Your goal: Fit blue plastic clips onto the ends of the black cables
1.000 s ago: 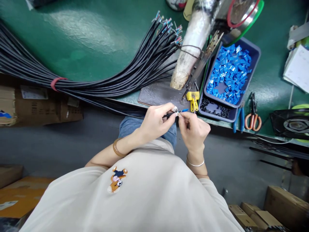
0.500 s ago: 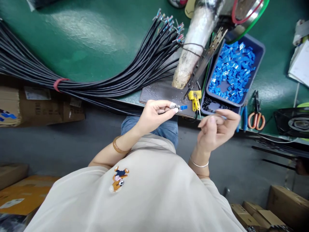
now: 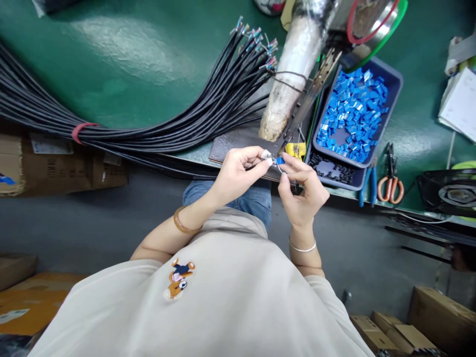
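Note:
My left hand (image 3: 241,171) is closed in a pinch on a small blue connector (image 3: 279,161), just off the bench's front edge. A whitish wrap covers one of its fingertips. From the connector a thin white wire (image 3: 279,169) curves toward my right hand (image 3: 304,186), whose thumb and fingers pinch its end. The right index fingertip is close to the connector; whether it touches cannot be made out. Behind the right fingers a yellow tool (image 3: 296,149) lies on a dark board (image 3: 238,140).
A bundle of black cables (image 3: 156,134) with stripped ends crosses the left bench. A bin of blue connectors (image 3: 394,94) sits over a tray of small black parts (image 3: 357,179). Blue-handled pliers (image 3: 368,186) and orange-handled scissors (image 3: 390,186) lie right. A wrapped tube (image 3: 293,69) stands beyond the hands.
My right hand has moved left from beside the trays to the connector and now pinches the white wire. My left hand still holds the connector in nearly the same place.

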Available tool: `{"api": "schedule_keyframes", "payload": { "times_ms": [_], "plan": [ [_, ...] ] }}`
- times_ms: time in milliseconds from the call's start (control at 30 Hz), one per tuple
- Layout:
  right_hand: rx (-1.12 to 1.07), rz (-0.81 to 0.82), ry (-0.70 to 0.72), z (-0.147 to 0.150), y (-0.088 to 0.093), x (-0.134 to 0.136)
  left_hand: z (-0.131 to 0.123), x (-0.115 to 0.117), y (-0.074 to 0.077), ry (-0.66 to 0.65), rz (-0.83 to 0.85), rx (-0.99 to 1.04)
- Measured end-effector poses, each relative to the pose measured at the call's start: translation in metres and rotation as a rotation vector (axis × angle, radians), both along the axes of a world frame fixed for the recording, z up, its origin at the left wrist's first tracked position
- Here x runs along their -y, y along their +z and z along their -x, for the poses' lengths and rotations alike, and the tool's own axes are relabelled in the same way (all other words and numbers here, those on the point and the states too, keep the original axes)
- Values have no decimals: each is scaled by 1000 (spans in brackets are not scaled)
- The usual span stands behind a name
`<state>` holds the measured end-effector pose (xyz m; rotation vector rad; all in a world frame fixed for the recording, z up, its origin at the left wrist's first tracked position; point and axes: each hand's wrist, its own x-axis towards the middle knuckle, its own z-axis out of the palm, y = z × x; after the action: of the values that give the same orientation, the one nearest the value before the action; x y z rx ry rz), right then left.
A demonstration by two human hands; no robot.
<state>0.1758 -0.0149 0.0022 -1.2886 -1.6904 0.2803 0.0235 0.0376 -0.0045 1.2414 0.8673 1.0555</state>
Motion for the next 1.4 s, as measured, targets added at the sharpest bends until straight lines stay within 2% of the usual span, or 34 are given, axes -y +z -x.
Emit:
{"api": "schedule_keyframes", "payload": {
  "times_ms": [200,433,667,933,1400],
  "plan": [
    [-81,60,17,-3,2,-3,-1,-5,-1,-16,27,-10],
    [-134,56,35,-2,5,-6,-2,-7,1,-19,37,6],
    [-87,36,35,-1,13,-5,1,-8,7,-30,34,-5],
    [-101,76,24,-3,11,-4,3,-8,5,-89,53,-41],
    [-93,67,0,1,19,-7,3,-10,7,-81,-9,-62]
  ]
}}
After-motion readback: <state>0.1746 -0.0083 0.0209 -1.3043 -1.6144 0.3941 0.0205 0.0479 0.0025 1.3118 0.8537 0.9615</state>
